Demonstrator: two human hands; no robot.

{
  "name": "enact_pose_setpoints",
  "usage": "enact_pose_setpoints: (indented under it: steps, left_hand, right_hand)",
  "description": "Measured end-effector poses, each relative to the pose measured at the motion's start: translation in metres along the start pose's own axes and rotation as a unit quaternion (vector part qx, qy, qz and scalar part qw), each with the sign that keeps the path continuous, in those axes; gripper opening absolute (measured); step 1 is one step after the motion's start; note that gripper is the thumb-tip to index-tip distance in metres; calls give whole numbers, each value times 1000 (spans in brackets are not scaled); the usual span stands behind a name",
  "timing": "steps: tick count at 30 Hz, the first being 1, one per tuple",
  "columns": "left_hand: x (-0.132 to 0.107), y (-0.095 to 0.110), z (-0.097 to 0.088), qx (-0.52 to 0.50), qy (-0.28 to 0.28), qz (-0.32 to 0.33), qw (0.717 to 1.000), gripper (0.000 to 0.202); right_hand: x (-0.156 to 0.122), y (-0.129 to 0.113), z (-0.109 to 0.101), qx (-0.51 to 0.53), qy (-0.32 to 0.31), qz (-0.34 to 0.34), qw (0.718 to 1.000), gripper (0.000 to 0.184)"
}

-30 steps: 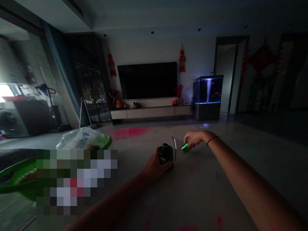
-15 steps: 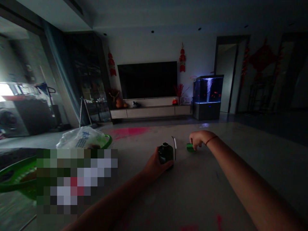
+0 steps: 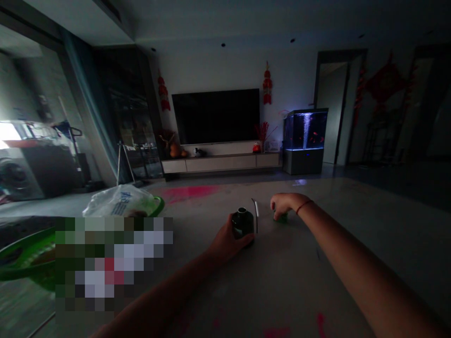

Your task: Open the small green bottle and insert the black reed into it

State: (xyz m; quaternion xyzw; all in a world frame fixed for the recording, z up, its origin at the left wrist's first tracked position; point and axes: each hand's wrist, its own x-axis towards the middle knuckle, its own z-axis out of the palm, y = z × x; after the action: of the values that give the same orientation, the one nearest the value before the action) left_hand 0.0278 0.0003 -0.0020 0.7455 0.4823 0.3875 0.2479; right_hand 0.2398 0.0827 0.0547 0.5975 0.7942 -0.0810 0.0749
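Observation:
A small dark green bottle [image 3: 243, 222] with an uncapped, light-rimmed neck stands upright on the pale tabletop [image 3: 299, 277]. My left hand [image 3: 227, 241] is wrapped round its left side and front, the thumb across its lower part. Just right of the bottle is a thin dark stick [image 3: 257, 217] with a white section near its top. Farther right, my right hand [image 3: 283, 203] reaches down with bent fingers closed together. A small bright green object [image 3: 283, 218] shows under that hand, mostly covered; its kind and what the fingertips pinch are hidden.
On the left are green baskets [image 3: 159, 205], a white plastic bag [image 3: 116, 199] and a pixelated patch. Pink stains [image 3: 190, 192] mark the tabletop. Beyond are a low cabinet [image 3: 220, 162], a television [image 3: 216, 117] and a lit fish tank [image 3: 305, 134].
My right hand has shifted slightly left, over the green object, and now covers most of it. My left hand and the bottle have stayed in place.

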Motion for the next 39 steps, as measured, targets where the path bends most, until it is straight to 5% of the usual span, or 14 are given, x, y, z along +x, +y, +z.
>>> enact_pose_setpoints:
  steps: [8,16,32,39]
  left_hand:
    - [1,-3,1,-36,-11,-4,999,61]
    - [0,-1,0,-10,-18,-3,1000,61]
    - [0,-1,1,-16,-17,-6,1000,64]
    - [0,1,0,-21,-17,-5,1000,61]
  right_hand:
    - [-9,6,-8,27,55,-3,998,28]
    - [-4,16,-10,-13,117,98,988,48]
    - [-11,9,-4,20,-24,91,995,29]
    - [-8,-6,-10,-3,96,21,995,33]
